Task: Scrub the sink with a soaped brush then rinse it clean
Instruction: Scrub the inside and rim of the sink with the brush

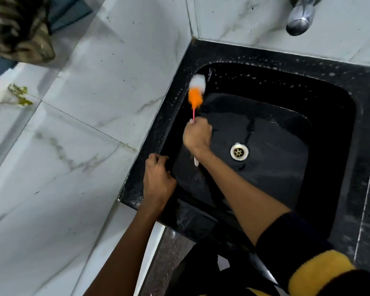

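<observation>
A black sink (338, 129) is set in a dark speckled counter, with a metal drain (239, 151) in its flat bottom. My right hand (196, 134) grips the thin pink handle of a brush (195, 92) with orange and white bristles. The blurred brush head lies against the sink's far left inner corner. The handle's white end pokes out below my wrist. My left hand (158, 178) rests on the sink's left rim, its fingers curled over the edge. Soap flecks dot the rim and walls.
A chrome tap (300, 19) hangs over the back right of the sink. White marble tiles (83, 124) cover the floor to the left and the wall behind. A patterned cloth (19, 28) is at the top left.
</observation>
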Motion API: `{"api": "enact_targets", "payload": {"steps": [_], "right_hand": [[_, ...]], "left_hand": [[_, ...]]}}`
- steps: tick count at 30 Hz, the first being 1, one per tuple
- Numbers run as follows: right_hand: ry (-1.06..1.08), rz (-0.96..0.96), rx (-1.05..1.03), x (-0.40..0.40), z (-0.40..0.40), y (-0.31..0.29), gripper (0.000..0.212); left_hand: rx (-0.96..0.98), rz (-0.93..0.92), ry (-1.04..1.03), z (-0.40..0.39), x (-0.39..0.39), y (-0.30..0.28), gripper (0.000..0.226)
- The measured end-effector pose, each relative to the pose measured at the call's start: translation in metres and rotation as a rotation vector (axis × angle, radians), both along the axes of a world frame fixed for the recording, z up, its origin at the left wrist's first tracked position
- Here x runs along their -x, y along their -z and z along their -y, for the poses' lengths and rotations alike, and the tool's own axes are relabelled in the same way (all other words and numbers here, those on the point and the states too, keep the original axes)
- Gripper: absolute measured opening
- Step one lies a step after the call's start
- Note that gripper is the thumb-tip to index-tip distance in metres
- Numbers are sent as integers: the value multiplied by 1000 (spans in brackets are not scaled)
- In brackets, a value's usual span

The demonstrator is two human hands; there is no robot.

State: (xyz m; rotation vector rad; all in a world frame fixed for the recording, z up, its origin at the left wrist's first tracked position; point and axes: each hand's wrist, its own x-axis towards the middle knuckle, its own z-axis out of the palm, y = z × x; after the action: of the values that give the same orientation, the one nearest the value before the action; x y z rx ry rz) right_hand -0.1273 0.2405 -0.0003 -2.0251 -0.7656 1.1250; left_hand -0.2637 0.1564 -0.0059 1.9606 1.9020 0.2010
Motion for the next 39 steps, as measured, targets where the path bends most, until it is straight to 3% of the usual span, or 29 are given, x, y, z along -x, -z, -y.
{"api": "enact_targets", "payload": {"steps": [3,6,10,12,16,19,23,28,32,36,39], "right_hand": [[-24,-10,-53,12,-10,24,35],[-37,-47,-81,37,-5,33,29],[246,-77,-157,32,-11,31,25],[334,-116,-119,26,-15,44,26],[308,-291,27,31,-27,74,39],[283,-321,144,19,-24,88,32],[277,-240,-62,9,-38,82,25],[185,-216,144,11,-28,111,24],[221,-129,-80,5,-38,97,26],[208,-224,77,10,-44,102,23],[252,-127,-35,0,-49,99,29]], "left_hand": [[-16,-19,36,-8,1,2,53],[-20,-13,60,-13,5,4,51],[-31,13,79,-13,9,4,51],[-27,15,81,-14,10,5,50],[-6,5,102,-21,5,7,50],[-38,2,125,-34,0,5,50],[-73,-5,203,-57,-10,4,58],[-47,-52,300,-78,-26,9,69],[-57,-40,304,-88,-32,12,67],[-75,-25,290,-91,-33,15,68],[-92,3,295,-95,-31,18,67]]}}
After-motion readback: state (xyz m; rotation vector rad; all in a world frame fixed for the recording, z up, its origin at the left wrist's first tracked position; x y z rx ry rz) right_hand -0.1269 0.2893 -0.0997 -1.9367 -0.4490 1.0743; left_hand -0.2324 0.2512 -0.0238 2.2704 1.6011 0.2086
